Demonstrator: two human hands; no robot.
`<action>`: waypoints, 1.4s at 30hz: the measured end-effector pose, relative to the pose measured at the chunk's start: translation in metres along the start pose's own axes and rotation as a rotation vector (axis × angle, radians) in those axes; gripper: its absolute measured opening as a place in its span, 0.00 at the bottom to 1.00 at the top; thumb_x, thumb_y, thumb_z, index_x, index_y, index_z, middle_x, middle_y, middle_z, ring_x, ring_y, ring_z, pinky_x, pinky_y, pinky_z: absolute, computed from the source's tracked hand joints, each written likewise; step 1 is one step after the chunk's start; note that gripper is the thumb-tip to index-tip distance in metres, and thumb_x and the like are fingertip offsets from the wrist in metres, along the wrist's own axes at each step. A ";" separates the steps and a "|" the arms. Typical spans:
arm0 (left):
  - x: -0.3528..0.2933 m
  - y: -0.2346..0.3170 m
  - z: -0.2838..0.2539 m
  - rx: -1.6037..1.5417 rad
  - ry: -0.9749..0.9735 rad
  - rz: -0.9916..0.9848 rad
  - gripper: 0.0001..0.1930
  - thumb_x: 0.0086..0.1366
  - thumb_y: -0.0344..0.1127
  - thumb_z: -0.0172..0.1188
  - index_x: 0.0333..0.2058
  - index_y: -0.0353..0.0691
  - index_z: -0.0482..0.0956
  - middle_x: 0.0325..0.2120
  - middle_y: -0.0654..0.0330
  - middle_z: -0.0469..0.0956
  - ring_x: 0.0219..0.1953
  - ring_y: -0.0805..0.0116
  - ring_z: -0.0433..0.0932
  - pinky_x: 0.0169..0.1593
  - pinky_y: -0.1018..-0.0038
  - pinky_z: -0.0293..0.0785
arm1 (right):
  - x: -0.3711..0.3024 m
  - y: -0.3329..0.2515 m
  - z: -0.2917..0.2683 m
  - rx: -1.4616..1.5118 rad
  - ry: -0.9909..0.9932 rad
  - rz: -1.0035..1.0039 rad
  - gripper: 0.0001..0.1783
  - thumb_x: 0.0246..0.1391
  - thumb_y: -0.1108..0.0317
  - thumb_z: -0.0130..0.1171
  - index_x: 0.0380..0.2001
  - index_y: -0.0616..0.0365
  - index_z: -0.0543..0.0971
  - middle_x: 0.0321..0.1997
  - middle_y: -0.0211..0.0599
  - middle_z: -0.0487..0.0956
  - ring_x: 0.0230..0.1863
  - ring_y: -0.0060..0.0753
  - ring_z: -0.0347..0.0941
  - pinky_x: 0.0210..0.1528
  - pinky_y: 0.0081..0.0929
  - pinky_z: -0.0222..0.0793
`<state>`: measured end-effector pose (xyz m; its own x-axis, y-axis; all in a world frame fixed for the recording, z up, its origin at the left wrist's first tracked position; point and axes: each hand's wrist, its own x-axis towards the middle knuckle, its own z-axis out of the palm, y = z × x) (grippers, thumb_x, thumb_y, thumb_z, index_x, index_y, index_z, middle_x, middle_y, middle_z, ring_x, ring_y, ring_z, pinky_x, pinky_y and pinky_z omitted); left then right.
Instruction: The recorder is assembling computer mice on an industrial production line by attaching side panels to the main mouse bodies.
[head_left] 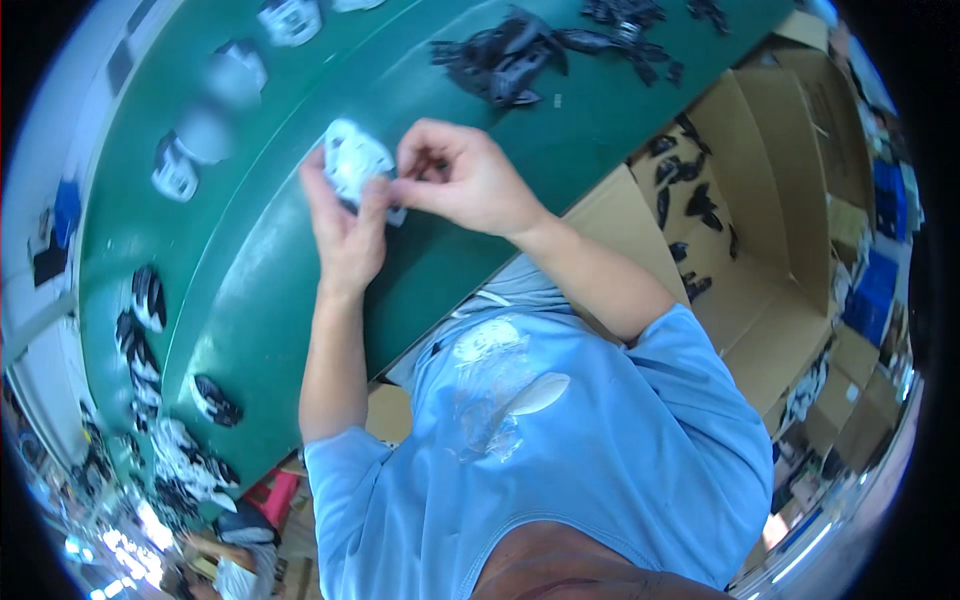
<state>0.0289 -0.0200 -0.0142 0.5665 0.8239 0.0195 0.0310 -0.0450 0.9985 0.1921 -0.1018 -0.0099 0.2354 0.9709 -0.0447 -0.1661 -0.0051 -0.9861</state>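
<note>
The left hand (348, 238) pinches a white part (352, 155); beside it, the right hand (478, 185) curls, its hold unclear.

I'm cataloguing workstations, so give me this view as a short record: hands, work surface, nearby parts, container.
Left hand: holding a white part
Right hand: curled at the white part's right edge; grip unclear
Work surface: green table
Upper part of view: black parts on the table
Container: open cardboard box, on the right, dark pieces inside
</note>
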 end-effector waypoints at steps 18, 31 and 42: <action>0.006 -0.008 -0.007 -0.446 -0.328 -0.177 0.43 0.68 0.59 0.63 0.65 0.25 0.63 0.42 0.54 0.74 0.37 0.69 0.75 0.31 0.75 0.76 | 0.020 -0.090 -0.221 -1.634 -0.021 -0.035 0.37 0.60 0.49 0.68 0.67 0.56 0.71 0.56 0.48 0.83 0.60 0.44 0.78 0.63 0.48 0.72; 0.023 0.013 0.022 -0.577 -0.387 -0.183 0.47 0.66 0.66 0.58 0.66 0.25 0.64 0.56 0.38 0.75 0.30 0.68 0.76 0.29 0.75 0.72 | 0.000 -0.045 -0.061 -0.418 -0.033 0.060 0.23 0.55 0.64 0.73 0.52 0.55 0.78 0.26 0.28 0.81 0.27 0.21 0.71 0.32 0.24 0.66; -0.003 0.015 0.034 -0.704 -0.043 -0.162 0.33 0.76 0.57 0.50 0.63 0.31 0.69 0.64 0.47 0.71 0.35 0.69 0.77 0.33 0.73 0.75 | 0.015 -0.028 -0.045 -0.975 0.000 -0.606 0.14 0.41 0.66 0.77 0.35 0.53 0.88 0.35 0.31 0.86 0.38 0.37 0.77 0.43 0.33 0.76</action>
<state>0.0557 -0.0423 -0.0013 0.6319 0.7659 -0.1188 -0.4125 0.4621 0.7851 0.2432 -0.0981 0.0101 0.0236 0.8773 0.4793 0.7869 0.2795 -0.5501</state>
